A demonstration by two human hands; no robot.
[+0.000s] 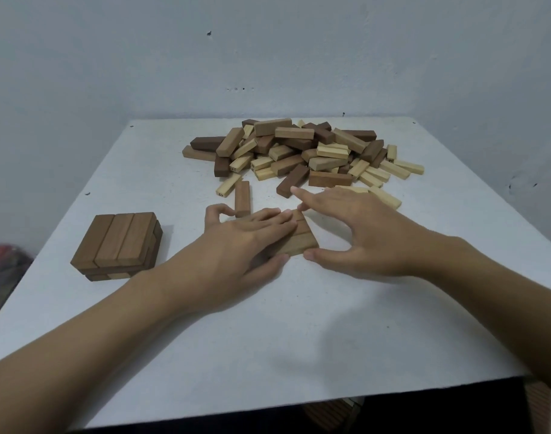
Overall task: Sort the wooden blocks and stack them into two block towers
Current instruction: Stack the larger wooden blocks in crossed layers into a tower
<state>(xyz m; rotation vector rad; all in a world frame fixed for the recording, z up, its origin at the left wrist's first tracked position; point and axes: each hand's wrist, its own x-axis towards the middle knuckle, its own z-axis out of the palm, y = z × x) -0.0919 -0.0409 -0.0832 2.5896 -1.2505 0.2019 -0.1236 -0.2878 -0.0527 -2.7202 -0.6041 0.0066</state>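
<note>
A low stack of brown blocks, two layers high, stands at the left of the white table. In the middle, a flat row of light-brown blocks lies side by side. My left hand rests flat on this row with straight fingers, covering its left part. My right hand spans the row's right side, thumb at the near end and fingers spread at the far end. A mixed pile of dark, mid-brown and pale blocks lies at the back. One brown block lies alone just beyond my left hand.
The table stands in a corner of pale walls. Its near edge runs across the bottom, with dark floor below. A red and dark bundle lies off the table's left side.
</note>
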